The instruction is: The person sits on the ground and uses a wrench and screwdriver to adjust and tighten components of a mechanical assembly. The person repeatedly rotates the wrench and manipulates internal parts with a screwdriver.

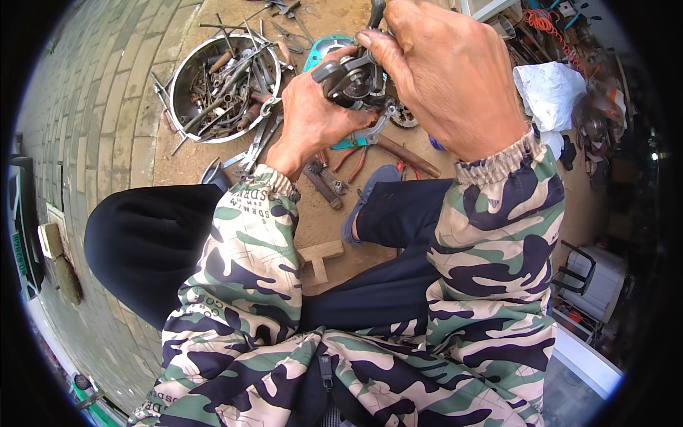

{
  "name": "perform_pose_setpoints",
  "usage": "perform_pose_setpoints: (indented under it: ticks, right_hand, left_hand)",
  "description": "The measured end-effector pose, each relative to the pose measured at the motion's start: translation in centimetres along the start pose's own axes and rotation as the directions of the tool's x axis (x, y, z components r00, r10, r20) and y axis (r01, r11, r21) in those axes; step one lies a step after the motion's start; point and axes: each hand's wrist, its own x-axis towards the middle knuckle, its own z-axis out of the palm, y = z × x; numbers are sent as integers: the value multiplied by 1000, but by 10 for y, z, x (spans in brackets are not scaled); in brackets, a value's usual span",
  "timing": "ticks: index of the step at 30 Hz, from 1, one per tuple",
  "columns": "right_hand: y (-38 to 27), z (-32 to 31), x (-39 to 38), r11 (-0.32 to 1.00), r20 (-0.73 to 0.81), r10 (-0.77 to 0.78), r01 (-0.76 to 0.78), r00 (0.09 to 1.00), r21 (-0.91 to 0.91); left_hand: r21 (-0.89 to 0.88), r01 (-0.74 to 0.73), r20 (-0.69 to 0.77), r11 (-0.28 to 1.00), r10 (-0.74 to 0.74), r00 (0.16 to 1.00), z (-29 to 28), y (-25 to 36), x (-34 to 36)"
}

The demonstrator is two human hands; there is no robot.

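In front of me, my left hand (313, 117) grips a dark metal assembly (356, 82) with a round silvery centre. My right hand (452, 82) is closed above it, thumb against a black handle-like piece (377, 16) at the top; whether that piece joins the assembly is hidden. Behind the assembly lie a teal part (326, 44) and a toothed metal disc (407, 119), with a steel wrench (384, 121) beside them, partly covered by my hands.
A round metal basin (181, 107) full of rusty tools sits left. Pliers (356, 160), a rusty rod (405, 153), an adjustable wrench (331, 181) and a wooden piece (320, 252) lie on the dirt ground (174, 160). A white sack (551, 92) and clutter are right; paving (121, 107) runs left.
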Motion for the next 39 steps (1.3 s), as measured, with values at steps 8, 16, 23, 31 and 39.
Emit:
perform_pose_setpoints:
  ticks: [8,16,23,31,39]
  right_hand:
    - [-2,14,-3,998,2,-68,68,998,20]
    - [57,29,-3,302,232,250,-303,940,904]
    - [53,239,-148,935,850,211,-352,482,-33]
    - [-42,393,-241,957,670,92,-252,737,146]
    - [-51,414,-262,930,476,134,-276,869,242]
  left_hand:
    - [-108,-58,-61,992,52,997,-3,-8,-1]
    - [-45,41,-10,998,-41,999,-22,-28,-8]
    - [-194,25,-10,981,-27,1000,-12,-19,7]
    - [-148,73,-22,986,-77,997,-21,-24,10]
    - [-149,179,50,973,-173,984,-30,-17,12]
